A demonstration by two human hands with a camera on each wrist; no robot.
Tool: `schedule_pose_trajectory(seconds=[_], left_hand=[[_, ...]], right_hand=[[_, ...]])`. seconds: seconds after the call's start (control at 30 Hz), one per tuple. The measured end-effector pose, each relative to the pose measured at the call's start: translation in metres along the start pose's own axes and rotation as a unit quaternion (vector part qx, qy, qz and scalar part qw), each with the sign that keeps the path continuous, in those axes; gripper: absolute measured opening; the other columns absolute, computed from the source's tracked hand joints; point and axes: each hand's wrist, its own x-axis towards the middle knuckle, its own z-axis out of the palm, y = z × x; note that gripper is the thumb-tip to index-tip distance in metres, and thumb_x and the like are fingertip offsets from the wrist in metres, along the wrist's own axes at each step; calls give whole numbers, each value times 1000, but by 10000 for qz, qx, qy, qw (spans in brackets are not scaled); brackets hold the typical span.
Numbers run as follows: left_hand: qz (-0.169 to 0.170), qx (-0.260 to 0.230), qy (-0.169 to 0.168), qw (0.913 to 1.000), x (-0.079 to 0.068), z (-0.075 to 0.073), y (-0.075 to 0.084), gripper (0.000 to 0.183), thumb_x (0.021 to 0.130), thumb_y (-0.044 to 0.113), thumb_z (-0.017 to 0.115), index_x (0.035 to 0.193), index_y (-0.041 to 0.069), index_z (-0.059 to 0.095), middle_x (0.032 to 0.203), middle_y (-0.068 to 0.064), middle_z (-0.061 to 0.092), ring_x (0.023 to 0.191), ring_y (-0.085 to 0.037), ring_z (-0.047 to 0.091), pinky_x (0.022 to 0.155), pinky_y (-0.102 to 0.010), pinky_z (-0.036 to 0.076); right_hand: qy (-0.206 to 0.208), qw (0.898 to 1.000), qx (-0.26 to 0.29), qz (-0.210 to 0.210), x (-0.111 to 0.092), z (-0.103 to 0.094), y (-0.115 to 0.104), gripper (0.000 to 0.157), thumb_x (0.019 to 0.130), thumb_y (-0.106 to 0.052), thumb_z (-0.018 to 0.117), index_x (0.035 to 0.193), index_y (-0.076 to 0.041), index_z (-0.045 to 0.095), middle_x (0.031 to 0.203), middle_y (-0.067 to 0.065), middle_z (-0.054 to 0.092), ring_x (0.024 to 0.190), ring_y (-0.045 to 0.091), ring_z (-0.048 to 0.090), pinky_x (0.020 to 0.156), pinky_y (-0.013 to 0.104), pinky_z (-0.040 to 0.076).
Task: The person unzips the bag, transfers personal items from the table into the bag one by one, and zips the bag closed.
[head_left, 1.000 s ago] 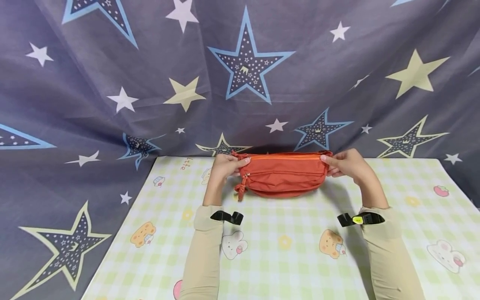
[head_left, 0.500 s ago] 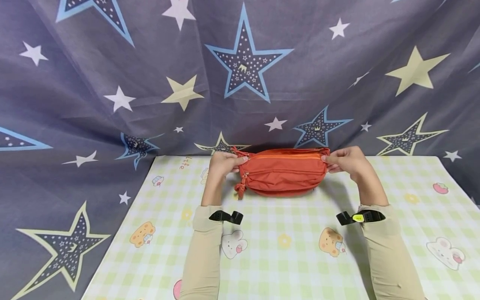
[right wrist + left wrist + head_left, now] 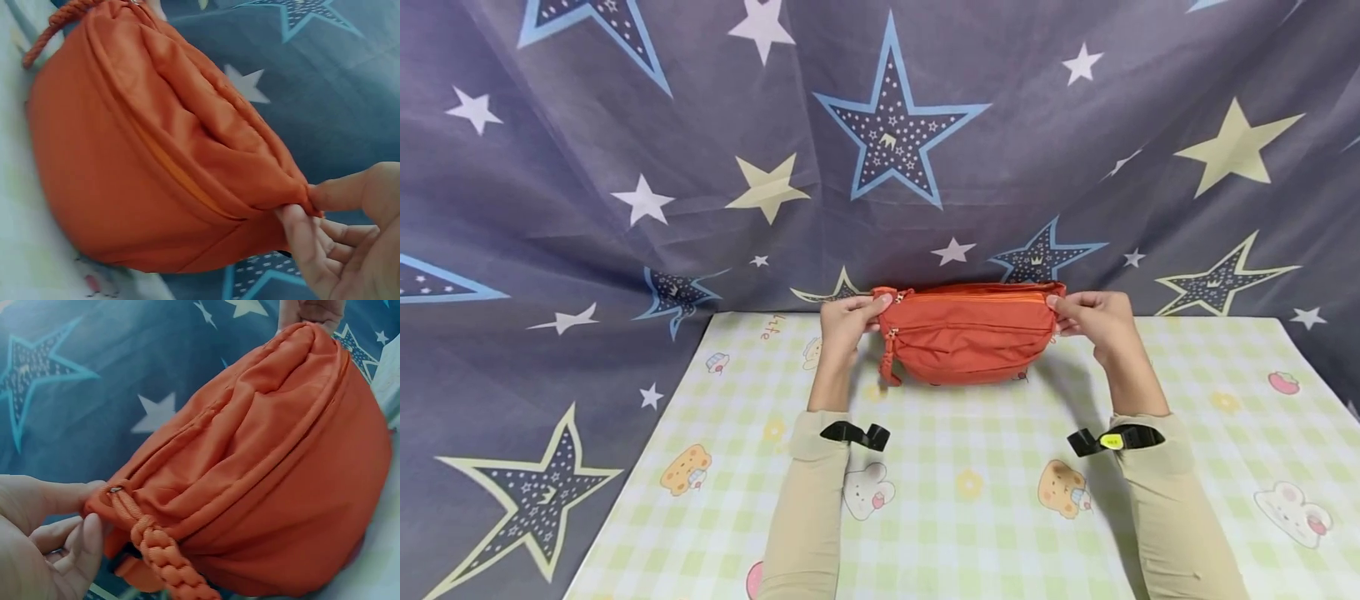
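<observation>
An orange-red zippered waist bag (image 3: 973, 337) is held up by both hands near the table's back edge. My left hand (image 3: 848, 323) pinches its left upper corner between thumb and fingers. At the opposite upper corner, my right hand (image 3: 1097, 318) pinches the fabric the same way. A braided cord pull (image 3: 165, 556) hangs from the zipper beside the left fingers. In the right wrist view, the bag (image 3: 150, 156) bulges, and its curved front zipper shows. The bag's back is hidden, and what is inside cannot be seen.
The table (image 3: 925, 550) wears a green-and-white checked cover printed with cartoon animals. Behind it hangs a dark curtain (image 3: 700, 125) with stars, close to the bag. Black straps (image 3: 853, 435) sit on both wrists.
Both hands have raised the bag slightly, and its upper edge now overlaps the curtain more. The bag's back rim shows behind the top zipper. Both corners stay pinched.
</observation>
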Motion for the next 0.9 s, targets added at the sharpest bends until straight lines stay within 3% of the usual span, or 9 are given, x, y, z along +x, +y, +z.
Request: schedule_pose_trajectory(seconds=[0.23, 0.5, 0.7, 0.9], left_hand=[[-599, -395, 30, 9974, 7, -2, -20, 10, 84, 9, 84, 89, 3, 78, 62, 5, 70, 51, -3, 62, 52, -17, 55], [-1299, -441, -342, 9900, 8, -9, -22, 15, 87, 6, 80, 101, 1, 77, 66, 5, 72, 52, -3, 63, 56, -15, 56], [-1461, -423, -448, 9874, 11, -12, -21, 8, 88, 4, 79, 95, 2, 76, 67, 3, 72, 54, -5, 64, 56, -15, 57], [-1508, -358, -405, 9871, 14, -11, -19, 18, 87, 3, 80, 103, -3, 76, 68, 4, 72, 55, -5, 65, 56, -16, 57]], right_hand=[[54, 9995, 56, 313, 6, 4, 16, 22, 97, -17, 69, 76, -14, 70, 59, -10, 67, 55, 3, 65, 57, 20, 59], [-323, 9965, 309, 708, 3, -2, 19, 24, 97, -18, 70, 73, -17, 71, 62, -7, 69, 56, 4, 67, 62, 22, 61], [-771, 9901, 698, 947, 4, -7, 17, 26, 97, -16, 70, 72, -17, 72, 63, -5, 70, 56, 4, 67, 61, 19, 60], [-1034, 9878, 525, 1037, 12, -11, 17, 24, 98, -19, 70, 74, -19, 73, 66, -7, 71, 61, 3, 68, 63, 18, 60]])
